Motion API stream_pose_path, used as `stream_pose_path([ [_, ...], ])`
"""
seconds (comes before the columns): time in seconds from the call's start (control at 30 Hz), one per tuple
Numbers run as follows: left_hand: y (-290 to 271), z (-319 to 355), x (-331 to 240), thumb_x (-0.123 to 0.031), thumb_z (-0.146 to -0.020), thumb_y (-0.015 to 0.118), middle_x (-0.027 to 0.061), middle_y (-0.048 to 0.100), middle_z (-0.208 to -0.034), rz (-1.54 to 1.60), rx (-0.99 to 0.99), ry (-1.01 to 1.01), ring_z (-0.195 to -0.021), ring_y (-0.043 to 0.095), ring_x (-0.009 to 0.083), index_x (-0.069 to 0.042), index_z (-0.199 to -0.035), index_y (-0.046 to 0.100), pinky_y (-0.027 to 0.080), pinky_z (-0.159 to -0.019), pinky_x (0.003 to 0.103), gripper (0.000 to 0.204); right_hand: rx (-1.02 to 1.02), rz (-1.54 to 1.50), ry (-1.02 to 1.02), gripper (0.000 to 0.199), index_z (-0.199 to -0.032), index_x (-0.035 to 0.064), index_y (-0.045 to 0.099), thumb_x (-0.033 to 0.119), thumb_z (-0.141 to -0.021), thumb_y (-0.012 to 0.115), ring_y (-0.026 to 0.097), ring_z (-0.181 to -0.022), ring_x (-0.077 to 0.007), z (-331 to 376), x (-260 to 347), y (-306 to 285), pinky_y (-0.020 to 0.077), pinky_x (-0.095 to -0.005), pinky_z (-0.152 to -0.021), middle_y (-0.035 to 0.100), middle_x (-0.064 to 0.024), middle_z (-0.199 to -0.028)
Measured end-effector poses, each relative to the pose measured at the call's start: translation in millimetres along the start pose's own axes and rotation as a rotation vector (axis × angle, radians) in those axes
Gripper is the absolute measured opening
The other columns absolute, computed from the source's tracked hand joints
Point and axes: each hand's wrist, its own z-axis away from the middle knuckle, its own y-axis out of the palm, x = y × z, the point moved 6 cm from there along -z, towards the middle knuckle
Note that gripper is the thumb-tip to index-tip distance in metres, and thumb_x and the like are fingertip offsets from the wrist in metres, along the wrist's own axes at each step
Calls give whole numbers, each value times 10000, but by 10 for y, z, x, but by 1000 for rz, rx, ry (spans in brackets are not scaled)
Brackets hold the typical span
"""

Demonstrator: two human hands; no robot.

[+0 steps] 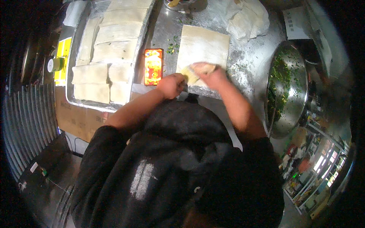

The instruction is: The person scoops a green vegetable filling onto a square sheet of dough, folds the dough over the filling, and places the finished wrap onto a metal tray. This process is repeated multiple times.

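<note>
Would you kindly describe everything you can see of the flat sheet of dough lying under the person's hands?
The dough sheet is pale cream, thin and roughly rectangular, lying flat on the flour-dusted metal table. Its far edge and sides look straight; its near edge is hidden by the hands. The right hand rests on its near part, over a small folded yellowish piece. The left hand sits at its near left corner. A phone with a lit screen lies just left of it, apart.

A pale square dough sheet (pixel 202 47) lies flat on the floured counter, its near edge folded.
</note>
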Motion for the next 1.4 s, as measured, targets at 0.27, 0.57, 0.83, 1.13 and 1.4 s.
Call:
stream_pose_path([
  [0.27, 24, 18, 42, -226, -956, 617, 160, 691, -1089, -10, 17, -56, -1020, 664, 389, -128, -1229, 642, 549, -872, 481, 291, -87, -97, -145, 435, -1216, 99, 715, 398, -902, 748, 680, -1156, -286, -243, 137, -157, 520, -385, -1003, 714, -153, -1231],
  [0.57, 48, 21, 65, -198, -886, 673, 138, 683, -1112, 8, 11, -106, -1019, 658, 387, -140, -1276, 621, 543, -874, 487, 398, -84, -45, 51, 488, -1332, 90, 648, 332, -922, 751, 634, -1225, -228, -588, 298, -331, 480, -327, -1028, 665, -172, -1331],
  [0.83, -4, 25, -2, -235, -876, 656, 128, 681, -1076, -44, -12, -111, -994, 670, 375, -137, -1118, 623, 553, -817, 485, 262, -345, -95, -243, 380, -1276, 43, 678, 271, -972, 675, 685, -1130, -211, -993, 135, -576, 515, -327, -978, 726, -140, -1225],
  [1.13, 71, -102, 72, -266, -897, 657, 178, 685, -989, -73, -14, -184, -922, 671, 411, -127, -1149, 584, 541, -788, 520, 297, -418, -57, -47, 316, -1166, 45, 725, 276, -951, 717, 708, -1079, -238, -494, -686, -944, 549, -360, -913, 738, -160, -1169],
  [1.4, 30, -154, 50, -290, -887, 653, 219, 674, -929, -125, 78, -260, -889, 657, 444, -69, -1065, 542, 520, -757, 547, 305, -635, -69, -234, 233, -1151, 18, 731, 133, -969, 644, 739, -1018, -257, -233, -664, -1003, 568, -374, -896, 759, -166, -1111],
])
